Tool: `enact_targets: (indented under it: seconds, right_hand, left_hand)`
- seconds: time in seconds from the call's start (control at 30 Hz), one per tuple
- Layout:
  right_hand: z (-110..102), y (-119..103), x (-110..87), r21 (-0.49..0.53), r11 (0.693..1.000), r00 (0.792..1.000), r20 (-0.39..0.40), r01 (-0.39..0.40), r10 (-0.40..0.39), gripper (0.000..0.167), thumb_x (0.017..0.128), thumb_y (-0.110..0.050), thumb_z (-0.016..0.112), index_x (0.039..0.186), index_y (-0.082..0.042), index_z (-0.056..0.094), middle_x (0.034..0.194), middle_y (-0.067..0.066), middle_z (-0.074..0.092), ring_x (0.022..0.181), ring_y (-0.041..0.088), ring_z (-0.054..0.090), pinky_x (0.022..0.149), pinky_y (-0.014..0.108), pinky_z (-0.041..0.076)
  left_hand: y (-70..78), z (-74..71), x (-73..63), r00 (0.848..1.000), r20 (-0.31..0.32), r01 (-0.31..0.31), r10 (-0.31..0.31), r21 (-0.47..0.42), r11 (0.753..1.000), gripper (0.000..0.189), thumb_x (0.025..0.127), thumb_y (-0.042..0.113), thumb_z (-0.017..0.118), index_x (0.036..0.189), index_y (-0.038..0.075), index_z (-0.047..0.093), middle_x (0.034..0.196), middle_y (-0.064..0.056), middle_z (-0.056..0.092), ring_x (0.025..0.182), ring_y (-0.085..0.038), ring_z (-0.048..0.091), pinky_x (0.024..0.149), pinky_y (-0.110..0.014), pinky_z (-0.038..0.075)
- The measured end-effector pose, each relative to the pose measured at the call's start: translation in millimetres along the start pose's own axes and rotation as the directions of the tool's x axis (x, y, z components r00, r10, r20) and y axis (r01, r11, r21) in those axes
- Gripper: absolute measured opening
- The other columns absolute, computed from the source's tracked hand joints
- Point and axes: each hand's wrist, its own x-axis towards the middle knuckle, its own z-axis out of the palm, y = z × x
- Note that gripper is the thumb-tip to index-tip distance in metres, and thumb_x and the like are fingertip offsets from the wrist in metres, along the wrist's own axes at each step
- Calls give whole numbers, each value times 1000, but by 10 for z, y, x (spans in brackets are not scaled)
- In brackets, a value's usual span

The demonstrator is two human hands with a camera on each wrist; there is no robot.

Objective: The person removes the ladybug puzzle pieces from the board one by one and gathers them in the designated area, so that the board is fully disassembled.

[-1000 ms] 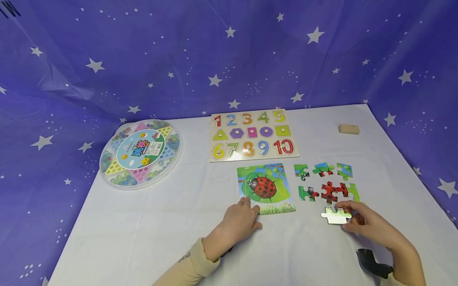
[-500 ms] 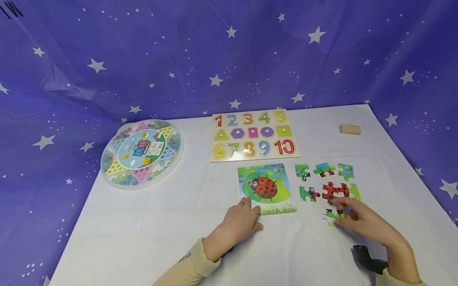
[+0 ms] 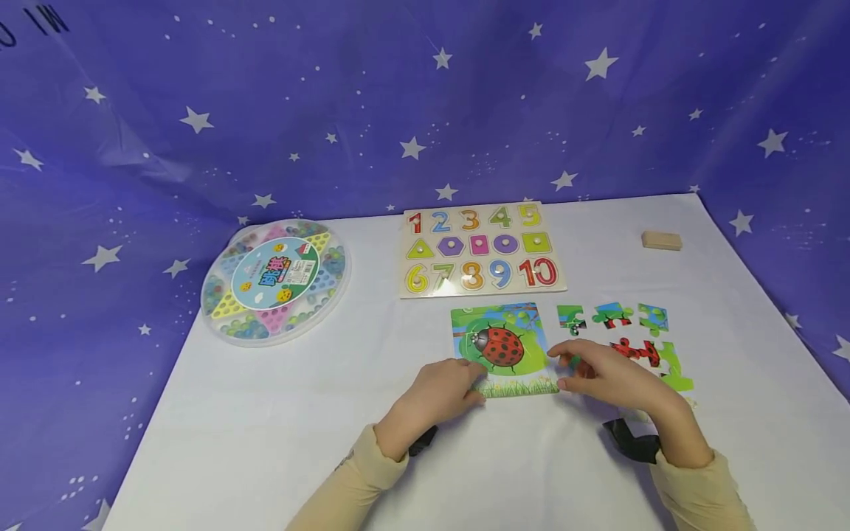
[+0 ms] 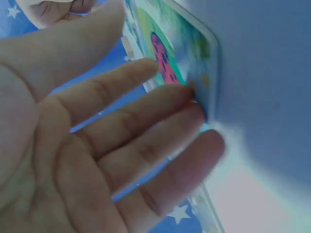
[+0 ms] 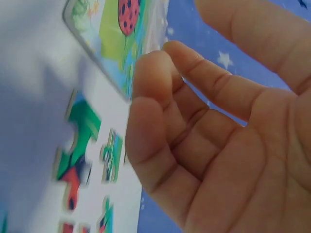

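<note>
A square ladybug puzzle board (image 3: 501,346) lies picture side up on the white table. My left hand (image 3: 441,391) is at its lower left corner; in the left wrist view the fingers (image 4: 146,150) are extended and spread close to the board. At the board's right edge is my right hand (image 3: 607,372), thumb and index finger near the rim, holding nothing. The right wrist view shows some of its fingers (image 5: 148,126) loosely bent. Loose jigsaw pieces (image 3: 654,317) lie to the right, several partly behind the right hand; one green and red piece (image 5: 80,126) shows beside it.
Behind the ladybug board is a wooden number and shape board (image 3: 481,251). A round marble game box (image 3: 275,284) sits at the back left. A small wooden block (image 3: 662,240) lies at the back right. A purple starry cloth (image 3: 425,96) hangs behind.
My right hand turned a jigsaw piece from its pale back to picture side, let it go, and moved left to the ladybug board. My left hand shifted slightly further over the corner.
</note>
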Motion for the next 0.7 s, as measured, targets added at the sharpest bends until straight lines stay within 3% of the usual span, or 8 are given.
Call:
enact_targets:
  seconds: [0.13,0.33,0.5,0.7]
  right_hand:
    - [22,-87,150,-47,999,999,37,26,-24,43,81,-24,69,115,-4,55,97,4,55,72,9,50,62,25,44]
    - [193,-177,387,-67,993,993,72,94,-90,41,80,-21,69,115,-4,55,104,6,54,80,15,51,69,30,45]
    - [360,-246,527,-124,986,990,99,109,-97,52,80,-21,70,124,-2,49,115,10,50,93,20,54,79,36,45]
    - [514,-335,602,-224,964,985,125,143,-117,68,78,-26,71,133,0,41,116,12,44,103,23,50,87,41,42]
  left_hand:
    - [-62,-10,46,1000,-26,4,-6,-83,997,52,77,32,72,123,14,55,106,0,62,96,-14,58,72,-29,47]
    - [-162,19,56,991,-79,95,-106,-139,986,77,71,30,77,135,8,41,134,-11,44,121,-27,41,88,-41,41]
    - [-246,50,49,983,21,181,-180,-95,979,95,70,40,76,142,5,27,146,-11,24,132,-30,22,93,-45,36]
    - [-265,74,74,980,73,188,-186,-23,982,95,70,48,72,142,5,28,147,-11,21,132,-29,22,94,-43,35]
